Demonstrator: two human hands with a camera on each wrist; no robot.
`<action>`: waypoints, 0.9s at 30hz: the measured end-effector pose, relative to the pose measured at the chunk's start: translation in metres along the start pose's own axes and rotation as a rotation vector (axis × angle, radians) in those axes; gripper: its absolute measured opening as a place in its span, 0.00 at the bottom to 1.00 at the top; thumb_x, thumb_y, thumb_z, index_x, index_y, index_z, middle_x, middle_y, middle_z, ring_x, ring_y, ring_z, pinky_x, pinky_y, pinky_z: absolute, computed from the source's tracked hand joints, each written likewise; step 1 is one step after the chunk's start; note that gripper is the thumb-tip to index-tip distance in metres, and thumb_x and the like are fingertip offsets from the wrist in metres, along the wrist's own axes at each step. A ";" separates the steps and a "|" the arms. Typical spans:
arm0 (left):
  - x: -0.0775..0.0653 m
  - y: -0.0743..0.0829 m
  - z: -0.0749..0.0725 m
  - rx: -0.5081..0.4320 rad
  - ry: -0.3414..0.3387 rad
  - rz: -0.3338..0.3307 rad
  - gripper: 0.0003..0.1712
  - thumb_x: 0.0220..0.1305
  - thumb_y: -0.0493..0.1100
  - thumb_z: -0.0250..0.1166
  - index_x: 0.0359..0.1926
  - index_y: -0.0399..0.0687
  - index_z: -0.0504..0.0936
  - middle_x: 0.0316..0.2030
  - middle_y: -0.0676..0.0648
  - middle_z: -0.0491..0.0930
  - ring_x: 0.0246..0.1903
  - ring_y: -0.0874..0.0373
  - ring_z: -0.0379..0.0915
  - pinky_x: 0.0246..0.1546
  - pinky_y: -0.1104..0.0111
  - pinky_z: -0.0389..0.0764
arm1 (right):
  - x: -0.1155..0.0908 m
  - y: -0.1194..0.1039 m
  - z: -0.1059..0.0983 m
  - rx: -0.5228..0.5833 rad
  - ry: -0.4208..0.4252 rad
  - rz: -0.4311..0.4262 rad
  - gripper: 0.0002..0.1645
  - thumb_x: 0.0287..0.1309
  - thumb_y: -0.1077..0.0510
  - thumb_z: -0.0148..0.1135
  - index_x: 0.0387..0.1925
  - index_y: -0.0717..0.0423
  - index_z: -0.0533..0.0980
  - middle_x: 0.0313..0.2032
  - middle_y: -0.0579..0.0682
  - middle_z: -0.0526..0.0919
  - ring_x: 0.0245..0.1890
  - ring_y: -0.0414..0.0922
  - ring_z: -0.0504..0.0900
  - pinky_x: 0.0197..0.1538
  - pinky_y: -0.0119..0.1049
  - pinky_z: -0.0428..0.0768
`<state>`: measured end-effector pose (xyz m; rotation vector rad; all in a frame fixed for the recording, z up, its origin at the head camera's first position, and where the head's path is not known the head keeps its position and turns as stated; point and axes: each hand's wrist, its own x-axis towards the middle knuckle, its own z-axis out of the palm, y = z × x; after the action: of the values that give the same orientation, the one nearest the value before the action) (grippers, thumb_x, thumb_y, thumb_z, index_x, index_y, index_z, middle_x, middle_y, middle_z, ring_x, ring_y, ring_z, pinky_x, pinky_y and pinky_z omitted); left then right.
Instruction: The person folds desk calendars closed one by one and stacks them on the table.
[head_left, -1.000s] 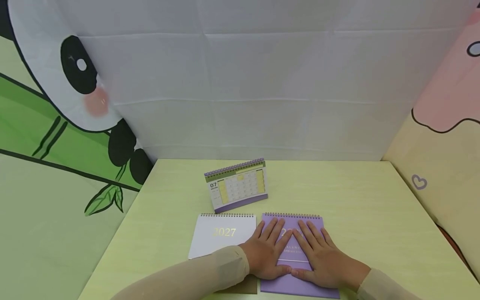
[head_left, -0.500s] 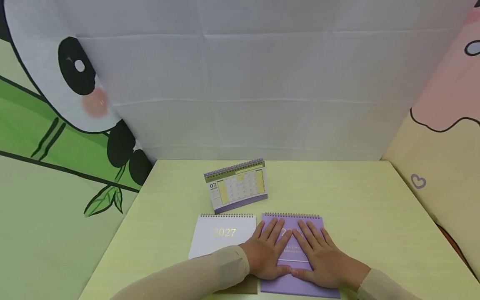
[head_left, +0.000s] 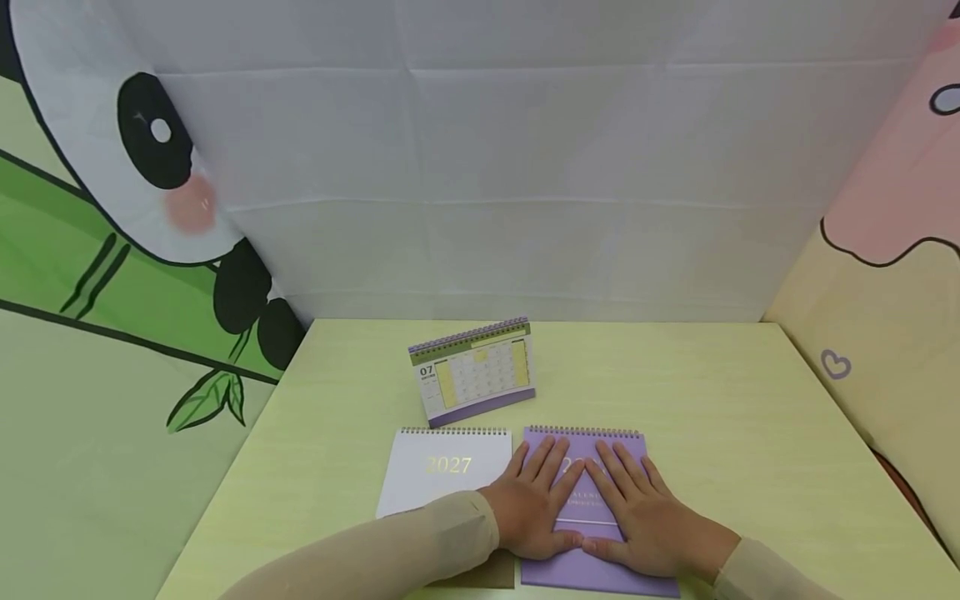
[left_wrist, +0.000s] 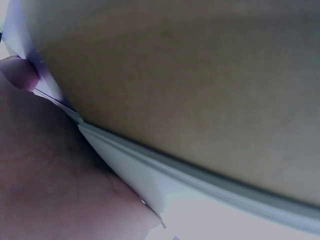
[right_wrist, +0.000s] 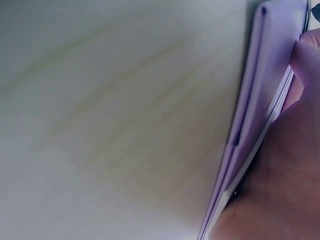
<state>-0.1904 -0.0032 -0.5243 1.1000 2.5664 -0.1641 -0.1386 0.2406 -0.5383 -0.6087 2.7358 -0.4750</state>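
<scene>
As the head view shows, both hands lie palm down on the purple calendar [head_left: 588, 506], the left hand [head_left: 534, 504] over its left side and the right hand [head_left: 647, 518] over its right. The fingers are straight and spread, clamped on nothing; thumbs and forefingers point at each other, their tips meeting or nearly so. The purple calendar lies flat on the worktop [head_left: 720, 392], spiral binding at the far edge. Just left of it is the white calendar [head_left: 444, 473], marked 2027, partly under the left sleeve [head_left: 390, 546]. Beyond that stands the desk calendar [head_left: 476, 375], turned at an angle, its page reading 07.

On the left wrist, the hand fills the lower left beside a blurred brown surface [left_wrist: 185, 85].

On the right wrist, the palm rests along the purple calendar's edge, with the pale worktop beside it.
</scene>
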 end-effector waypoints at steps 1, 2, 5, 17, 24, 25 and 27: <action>0.000 0.000 0.000 -0.003 0.000 0.001 0.57 0.85 0.84 0.45 1.00 0.67 0.43 1.00 0.49 0.36 1.00 0.50 0.33 1.00 0.45 0.48 | 0.000 0.000 0.000 0.001 -0.002 0.002 0.70 0.79 0.18 0.63 0.96 0.60 0.54 0.97 0.67 0.46 0.97 0.75 0.46 0.90 0.87 0.49; 0.000 0.000 0.000 -0.006 -0.001 0.001 0.57 0.85 0.84 0.46 1.00 0.67 0.43 1.00 0.49 0.36 1.00 0.50 0.33 1.00 0.45 0.48 | 0.000 0.000 -0.001 0.002 -0.005 0.004 0.70 0.79 0.18 0.63 0.96 0.60 0.54 0.97 0.67 0.45 0.97 0.75 0.46 0.90 0.87 0.49; 0.000 0.001 -0.001 -0.013 0.002 0.003 0.57 0.85 0.84 0.46 1.00 0.67 0.43 1.00 0.49 0.36 1.00 0.50 0.33 1.00 0.45 0.48 | -0.001 0.000 -0.001 0.002 -0.015 0.011 0.70 0.79 0.18 0.62 0.97 0.60 0.53 0.97 0.67 0.45 0.97 0.75 0.45 0.90 0.87 0.48; -0.002 0.000 0.000 0.009 0.028 0.006 0.57 0.85 0.84 0.47 1.00 0.65 0.46 1.00 0.48 0.39 1.00 0.49 0.37 0.99 0.45 0.51 | -0.001 -0.003 -0.002 -0.006 -0.010 0.008 0.70 0.79 0.18 0.63 0.96 0.62 0.54 0.97 0.69 0.46 0.96 0.76 0.47 0.90 0.87 0.50; -0.004 0.000 0.001 0.018 0.075 0.015 0.57 0.85 0.84 0.48 0.99 0.64 0.49 0.99 0.47 0.44 0.99 0.48 0.41 0.98 0.45 0.56 | -0.001 -0.001 0.000 -0.011 0.017 -0.004 0.69 0.79 0.19 0.63 0.96 0.61 0.55 0.97 0.68 0.48 0.96 0.76 0.48 0.89 0.87 0.52; -0.005 0.000 0.001 0.018 0.083 0.017 0.57 0.85 0.84 0.48 0.99 0.63 0.50 0.99 0.46 0.44 0.99 0.48 0.42 0.98 0.45 0.56 | -0.001 -0.001 0.001 -0.010 0.020 -0.006 0.69 0.79 0.19 0.63 0.96 0.61 0.55 0.97 0.68 0.48 0.96 0.76 0.49 0.89 0.88 0.52; -0.005 -0.001 0.001 0.014 0.096 0.023 0.57 0.85 0.84 0.49 0.99 0.63 0.51 0.99 0.46 0.46 0.99 0.48 0.43 0.97 0.45 0.57 | -0.001 0.000 0.001 -0.010 0.025 -0.007 0.69 0.79 0.19 0.63 0.96 0.60 0.55 0.97 0.67 0.48 0.96 0.75 0.49 0.89 0.88 0.52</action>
<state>-0.1870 -0.0074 -0.5233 1.1690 2.6389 -0.1274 -0.1376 0.2405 -0.5386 -0.6195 2.7617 -0.4738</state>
